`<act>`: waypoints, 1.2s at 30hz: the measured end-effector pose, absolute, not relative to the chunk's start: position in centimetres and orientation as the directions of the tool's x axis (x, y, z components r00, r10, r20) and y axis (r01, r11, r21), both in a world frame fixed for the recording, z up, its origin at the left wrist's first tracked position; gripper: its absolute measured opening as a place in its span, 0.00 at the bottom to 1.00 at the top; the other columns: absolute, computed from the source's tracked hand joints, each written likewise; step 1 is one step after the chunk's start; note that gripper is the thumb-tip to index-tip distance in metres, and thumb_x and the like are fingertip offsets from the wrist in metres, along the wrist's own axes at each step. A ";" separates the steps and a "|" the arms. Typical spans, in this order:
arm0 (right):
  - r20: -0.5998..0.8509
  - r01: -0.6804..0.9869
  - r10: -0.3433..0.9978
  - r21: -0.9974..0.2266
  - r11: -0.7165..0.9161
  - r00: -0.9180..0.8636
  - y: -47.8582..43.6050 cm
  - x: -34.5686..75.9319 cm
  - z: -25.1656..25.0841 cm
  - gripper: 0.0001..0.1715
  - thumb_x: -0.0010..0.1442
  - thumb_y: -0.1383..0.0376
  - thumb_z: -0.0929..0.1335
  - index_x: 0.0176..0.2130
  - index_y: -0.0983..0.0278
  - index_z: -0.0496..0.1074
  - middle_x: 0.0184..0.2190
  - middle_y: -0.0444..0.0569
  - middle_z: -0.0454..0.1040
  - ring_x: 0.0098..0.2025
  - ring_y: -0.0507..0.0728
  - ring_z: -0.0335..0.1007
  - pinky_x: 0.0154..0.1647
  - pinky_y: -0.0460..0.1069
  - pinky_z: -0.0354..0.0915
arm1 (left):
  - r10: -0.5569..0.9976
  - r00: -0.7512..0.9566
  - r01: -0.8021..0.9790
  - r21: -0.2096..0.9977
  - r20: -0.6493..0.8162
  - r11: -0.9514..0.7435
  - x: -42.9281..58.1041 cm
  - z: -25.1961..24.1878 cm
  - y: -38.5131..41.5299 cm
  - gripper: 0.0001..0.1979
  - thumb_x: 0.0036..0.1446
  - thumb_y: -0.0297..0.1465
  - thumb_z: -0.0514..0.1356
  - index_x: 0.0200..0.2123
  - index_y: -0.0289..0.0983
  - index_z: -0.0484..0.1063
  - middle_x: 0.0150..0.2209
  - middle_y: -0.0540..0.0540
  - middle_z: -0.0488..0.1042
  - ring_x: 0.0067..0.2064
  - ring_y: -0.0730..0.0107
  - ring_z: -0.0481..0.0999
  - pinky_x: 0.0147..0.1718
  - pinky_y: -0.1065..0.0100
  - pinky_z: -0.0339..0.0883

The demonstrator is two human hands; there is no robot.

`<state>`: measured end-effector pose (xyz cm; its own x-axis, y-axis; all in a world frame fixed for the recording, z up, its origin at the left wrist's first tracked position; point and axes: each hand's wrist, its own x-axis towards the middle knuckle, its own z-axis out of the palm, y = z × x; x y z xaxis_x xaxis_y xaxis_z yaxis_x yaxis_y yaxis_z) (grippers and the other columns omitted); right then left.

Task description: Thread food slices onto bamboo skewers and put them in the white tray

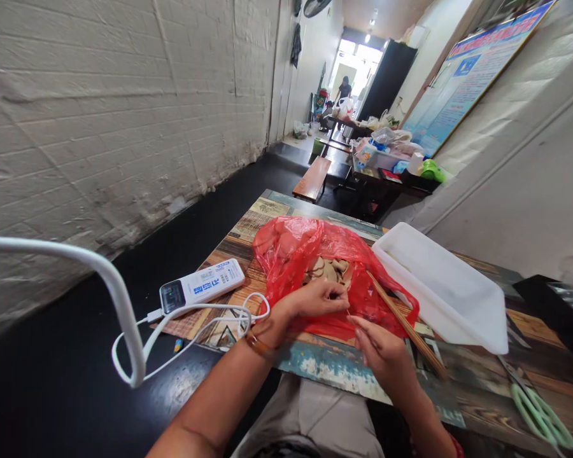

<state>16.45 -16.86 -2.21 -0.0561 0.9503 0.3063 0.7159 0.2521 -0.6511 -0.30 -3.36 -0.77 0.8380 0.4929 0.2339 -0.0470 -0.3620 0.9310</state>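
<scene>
A red plastic bag [291,245] lies spread on the table, with pale brown flat slices [327,270] showing in its opening. My left hand [321,298] is over the near side of the bag, its fingers pinched together; what they hold is hidden. Just right of it and lower, my right hand [382,348] is closed on a thin skewer [348,312], whose end points at the left fingertips. A bundle of wooden skewers [405,324] rests across the bag's right edge, beside my right hand.
Right of the bag stands a white plastic tub [446,289]. Green-handled scissors [539,407] lie at the table's right. A white power bank [205,283] with a looping white cable [191,308] is on the left edge. Beyond are a bench [312,178] and a cluttered table [394,178].
</scene>
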 end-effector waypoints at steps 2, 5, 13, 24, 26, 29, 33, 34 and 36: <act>0.162 0.494 0.981 -0.865 0.090 0.103 -16.3 16.2 -2.6 0.15 0.62 0.59 0.63 0.44 0.61 0.73 0.20 0.43 0.69 0.15 0.50 0.62 0.16 0.47 0.61 | 0.616 0.751 -0.058 0.953 0.239 -0.299 -0.4 -0.8 -3.0 0.13 0.55 0.36 0.56 0.25 0.33 0.67 0.22 0.52 0.64 0.25 0.78 0.61 0.24 0.74 0.55; 0.019 0.114 0.957 -0.993 -0.014 0.289 -14.8 16.1 -2.3 0.13 0.58 0.56 0.67 0.39 0.60 0.72 0.18 0.38 0.64 0.14 0.47 0.55 0.13 0.43 0.52 | 0.842 0.499 -0.085 0.979 0.204 -0.186 -0.7 -0.9 -2.2 0.14 0.57 0.38 0.53 0.28 0.34 0.66 0.23 0.51 0.67 0.24 0.77 0.64 0.23 0.74 0.57; -0.019 -0.083 0.970 -0.997 0.001 0.243 -10.7 14.3 -1.4 0.15 0.54 0.55 0.69 0.36 0.63 0.71 0.20 0.37 0.65 0.15 0.44 0.55 0.13 0.40 0.49 | 0.862 0.343 0.233 0.855 0.373 -0.463 -0.9 -2.2 -1.1 0.05 0.55 0.30 0.55 0.30 0.35 0.70 0.30 0.48 0.71 0.32 0.71 0.69 0.32 0.70 0.62; -0.079 -0.077 0.964 -0.995 -0.061 0.252 -8.5 17.0 -5.3 0.20 0.48 0.51 0.71 0.33 0.65 0.72 0.22 0.41 0.66 0.17 0.47 0.58 0.12 0.40 0.53 | 0.805 0.263 0.548 0.605 0.532 -0.578 -1.1 -2.0 -0.9 0.10 0.60 0.26 0.50 0.37 0.36 0.71 0.40 0.42 0.72 0.41 0.67 0.70 0.42 0.66 0.65; -0.080 -0.083 0.967 -0.995 -0.062 0.243 -8.5 17.1 -5.3 0.20 0.49 0.52 0.71 0.34 0.65 0.72 0.22 0.41 0.66 0.17 0.46 0.57 0.12 0.40 0.53 | 0.790 0.298 0.601 0.537 0.536 -0.592 -1.2 -2.1 -0.8 0.12 0.59 0.24 0.49 0.41 0.35 0.71 0.44 0.41 0.72 0.45 0.65 0.69 0.47 0.63 0.63; -0.081 -0.089 0.969 -0.994 -0.062 0.234 -8.6 17.0 -5.3 0.19 0.49 0.52 0.71 0.34 0.66 0.73 0.22 0.41 0.66 0.17 0.46 0.57 0.12 0.40 0.53 | 0.784 0.371 0.688 0.420 0.497 -0.592 -1.2 -2.2 -0.8 0.13 0.58 0.24 0.50 0.45 0.35 0.70 0.46 0.40 0.72 0.46 0.62 0.67 0.48 0.60 0.62; -0.084 -0.093 0.969 -0.994 -0.064 0.232 -8.6 16.9 -5.0 0.20 0.48 0.52 0.72 0.33 0.66 0.73 0.21 0.41 0.66 0.17 0.46 0.58 0.11 0.41 0.53 | 0.794 0.399 0.752 0.332 0.459 -0.569 -1.1 -2.4 -0.9 0.11 0.59 0.27 0.51 0.42 0.36 0.70 0.40 0.41 0.72 0.42 0.60 0.66 0.45 0.60 0.63; -0.086 -0.093 0.969 -0.994 -0.066 0.233 -8.6 16.9 -5.0 0.21 0.47 0.51 0.72 0.33 0.66 0.73 0.21 0.41 0.67 0.16 0.46 0.58 0.11 0.41 0.53 | 0.792 0.394 0.758 0.323 0.467 -0.567 -1.0 -2.5 -0.9 0.11 0.59 0.27 0.51 0.42 0.36 0.70 0.41 0.41 0.72 0.43 0.60 0.66 0.45 0.60 0.63; -0.091 -0.092 0.968 -0.993 -0.071 0.235 -8.6 16.9 -4.9 0.21 0.47 0.51 0.72 0.32 0.66 0.73 0.21 0.41 0.67 0.16 0.46 0.58 0.11 0.41 0.53 | 0.784 0.378 0.756 0.325 0.492 -0.569 -1.0 -2.5 -0.9 0.12 0.59 0.26 0.50 0.43 0.36 0.70 0.43 0.41 0.72 0.44 0.60 0.66 0.45 0.60 0.63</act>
